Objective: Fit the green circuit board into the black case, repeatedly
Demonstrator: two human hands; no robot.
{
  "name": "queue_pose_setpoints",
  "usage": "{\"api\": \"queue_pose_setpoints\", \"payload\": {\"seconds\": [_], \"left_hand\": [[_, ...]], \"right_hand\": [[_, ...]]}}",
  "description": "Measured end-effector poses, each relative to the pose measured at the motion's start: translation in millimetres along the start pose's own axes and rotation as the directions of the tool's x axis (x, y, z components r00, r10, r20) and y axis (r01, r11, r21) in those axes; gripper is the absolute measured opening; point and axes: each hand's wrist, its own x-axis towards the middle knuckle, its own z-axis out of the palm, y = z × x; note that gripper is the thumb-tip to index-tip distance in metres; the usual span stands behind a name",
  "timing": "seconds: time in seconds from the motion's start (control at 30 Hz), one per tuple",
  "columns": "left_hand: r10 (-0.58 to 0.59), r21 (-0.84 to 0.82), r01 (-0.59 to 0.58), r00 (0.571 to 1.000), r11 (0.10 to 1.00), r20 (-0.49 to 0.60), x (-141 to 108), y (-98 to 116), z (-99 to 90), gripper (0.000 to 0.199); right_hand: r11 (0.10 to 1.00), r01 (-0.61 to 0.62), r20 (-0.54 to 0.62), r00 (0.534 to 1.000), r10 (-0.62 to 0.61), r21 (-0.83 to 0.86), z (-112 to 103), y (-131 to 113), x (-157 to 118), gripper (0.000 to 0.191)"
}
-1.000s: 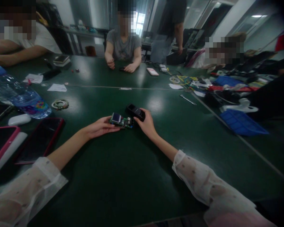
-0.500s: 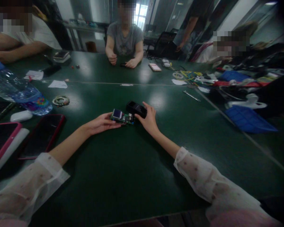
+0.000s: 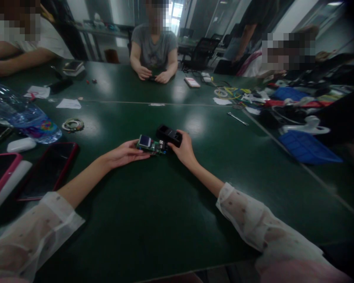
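A green circuit board (image 3: 155, 147) with a small screen lies in the grip of my left hand (image 3: 124, 154), its thumb on top and the fingers beneath. My right hand (image 3: 183, 147) is closed on a black plastic case (image 3: 166, 133) that has a rectangular window in its face. The case sits just behind and to the right of the board. Board and case overlap in view near my right thumb; whether they touch I cannot tell. Both are held close to the green table (image 3: 147, 216).
At left are a water bottle (image 3: 41, 125), a red-edged phone (image 3: 48, 169), a white earbud case (image 3: 21, 144) and coiled wire (image 3: 72, 125). On the right lie a wrench (image 3: 237, 118), a blue tray (image 3: 308, 147) and tangled cables (image 3: 233, 94). A person (image 3: 155, 51) sits opposite.
The view has shifted slightly, with things on the table appearing a little further left. My hands keep the same hold on the board and case. The person opposite has brought their hands closer together.
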Motion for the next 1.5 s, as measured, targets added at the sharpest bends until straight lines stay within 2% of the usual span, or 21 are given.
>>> {"api": "queue_pose_setpoints", "payload": {"seconds": [0.17, 0.3, 0.4, 0.5, 0.63, 0.97, 1.3, 1.4, 1.5], "left_hand": [[0.015, -0.002, -0.015, 0.999, 1.0, 0.04, 0.7, -1.2, -2.4, 0.065], [0.013, -0.003, -0.013, 0.999, 1.0, 0.029, 0.3, -0.9, -2.9, 0.065], [0.015, -0.008, -0.015, 1.0, 1.0, 0.009, 0.6, -1.2, -2.6, 0.065], [0.031, -0.019, -0.031, 1.0, 0.999, 0.0, 2.1, -2.9, -2.8, 0.061], [0.044, -0.022, -0.044, 0.999, 0.999, 0.014, 4.0, -5.1, -4.1, 0.055], [0.04, 0.0, -0.04, 0.999, 0.999, 0.037, 4.5, -6.9, -8.9, 0.051], [0.032, -0.016, -0.032, 0.999, 0.999, -0.006, 3.4, -5.8, -4.3, 0.045], [0.032, -0.002, -0.032, 0.999, 0.999, -0.008, 3.4, -6.0, -6.3, 0.049], [0.053, -0.013, -0.053, 0.998, 0.999, 0.035, 3.0, -6.2, -9.3, 0.058]], "right_hand": [[1.0, -0.006, 0.002, 1.0, 0.006, 0.011, -0.5, -0.5, 1.2, 0.055], [0.994, 0.016, -0.074, 0.997, -0.008, 0.108, -6.6, -12.0, -1.8, 0.054], [0.979, 0.109, -0.148, 0.985, -0.084, 0.173, -12.3, -26.9, -7.5, 0.055], [0.961, 0.224, -0.151, 0.968, -0.199, 0.165, -13.8, -38.7, -13.4, 0.058], [0.937, 0.302, -0.095, 0.953, -0.289, 0.175, -12.0, -44.2, -17.1, 0.056], [0.929, 0.311, 0.117, 0.934, -0.338, 0.2, -10.8, -45.6, -15.9, 0.059], [0.922, 0.314, 0.174, 0.918, -0.355, 0.224, -10.0, -45.6, -15.4, 0.057], [0.916, 0.323, 0.24, 0.894, -0.378, 0.238, -9.4, -45.3, -14.7, 0.058], [0.912, 0.336, 0.282, 0.874, -0.395, 0.235, -8.7, -44.9, -14.1, 0.058]]}}
